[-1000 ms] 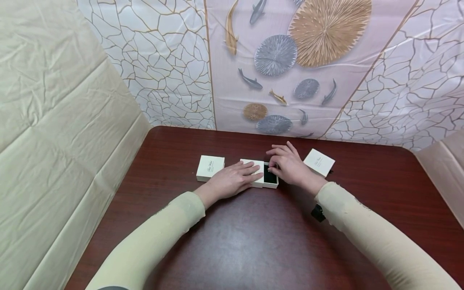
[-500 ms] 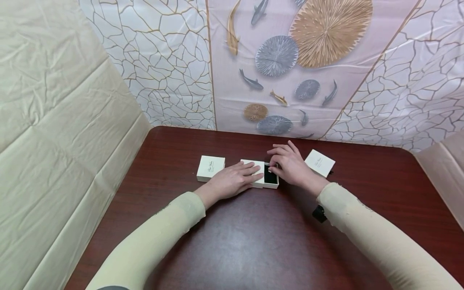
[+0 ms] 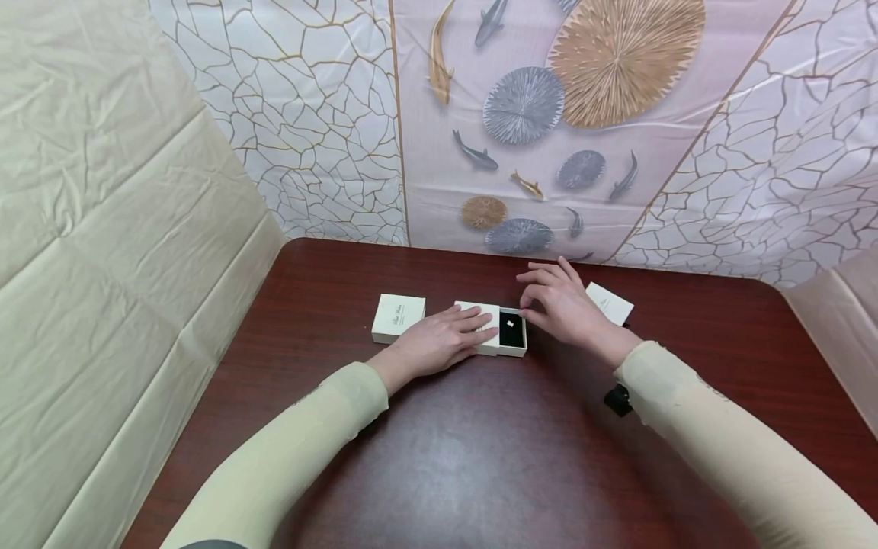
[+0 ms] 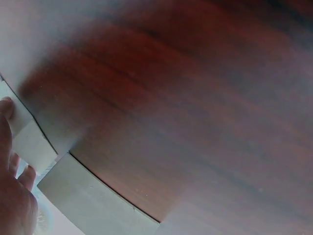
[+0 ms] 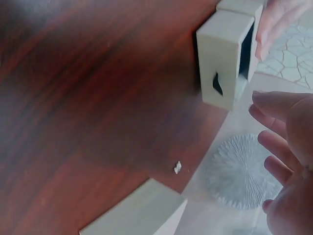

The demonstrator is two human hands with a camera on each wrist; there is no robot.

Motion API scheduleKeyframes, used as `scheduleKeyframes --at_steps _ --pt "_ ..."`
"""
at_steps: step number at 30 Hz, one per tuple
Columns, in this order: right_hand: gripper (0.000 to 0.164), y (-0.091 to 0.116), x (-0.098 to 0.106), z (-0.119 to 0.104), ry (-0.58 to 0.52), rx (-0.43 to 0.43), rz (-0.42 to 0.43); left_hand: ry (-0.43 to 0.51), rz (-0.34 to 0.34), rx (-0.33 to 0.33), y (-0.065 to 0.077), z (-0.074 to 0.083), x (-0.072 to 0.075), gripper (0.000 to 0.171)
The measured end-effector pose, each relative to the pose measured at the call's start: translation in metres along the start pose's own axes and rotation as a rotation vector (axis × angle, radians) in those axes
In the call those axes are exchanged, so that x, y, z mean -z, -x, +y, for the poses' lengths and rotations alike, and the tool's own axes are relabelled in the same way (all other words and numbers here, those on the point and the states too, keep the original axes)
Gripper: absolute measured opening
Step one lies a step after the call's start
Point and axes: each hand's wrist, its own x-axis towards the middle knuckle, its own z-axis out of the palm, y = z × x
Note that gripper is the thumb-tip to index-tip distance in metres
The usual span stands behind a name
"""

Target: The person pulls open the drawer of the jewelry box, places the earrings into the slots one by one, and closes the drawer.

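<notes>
My left hand (image 3: 439, 337) lies over the white sleeve (image 3: 490, 348) of a small jewelry box, fingers extended across its top. From the sleeve's right end protrudes a drawer (image 3: 513, 352) with black lining; a tab marks its front in the right wrist view. On the lining sits a tiny shiny piece (image 3: 510, 324), like an earring. Just right of the drawer is my right hand (image 3: 564, 309), fingers loosely bent, thumb and index by the drawer's edge. The right wrist view shows these fingers holding nothing. Another tiny silvery piece (image 5: 177, 167) lies on the table there.
A closed white box (image 3: 398, 315) with dark script stands left of my left hand. Another white box (image 3: 613, 305) sits behind my right wrist, partly covered. The dark red wooden table (image 3: 439, 457) ends at a patterned cloth backdrop (image 3: 439, 198).
My right hand has let go of the tiny shiny piece and drawn back slightly to the right, leaving the piece visible on the black lining. My left hand has stayed put.
</notes>
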Motion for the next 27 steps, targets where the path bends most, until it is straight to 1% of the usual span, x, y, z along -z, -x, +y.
scheduleKeyframes --at_steps 4,11,14,20,24,27 --pt "0.015 0.0 0.009 0.007 0.01 -0.003 0.012 -0.002 0.001 0.001 0.0 0.0 0.0 0.049" --pt "0.012 0.003 0.021 0.025 0.065 -0.03 -0.013 0.002 -0.005 0.004 0.0 0.001 0.001 0.048" --pt "0.013 0.004 0.021 0.033 0.111 -0.048 -0.043 -0.01 -0.008 0.002 0.0 0.0 0.001 0.048" --pt "0.017 0.005 0.023 0.039 0.178 -0.108 -0.145 -0.036 -0.015 -0.001 0.0 0.0 0.0 0.048" --pt "0.019 0.005 0.02 0.044 0.211 -0.114 -0.197 -0.027 -0.008 -0.002 0.001 0.0 -0.001 0.048" --pt "0.02 0.004 0.017 0.048 0.23 -0.112 -0.213 -0.012 -0.003 -0.002 0.001 -0.001 -0.001 0.048"
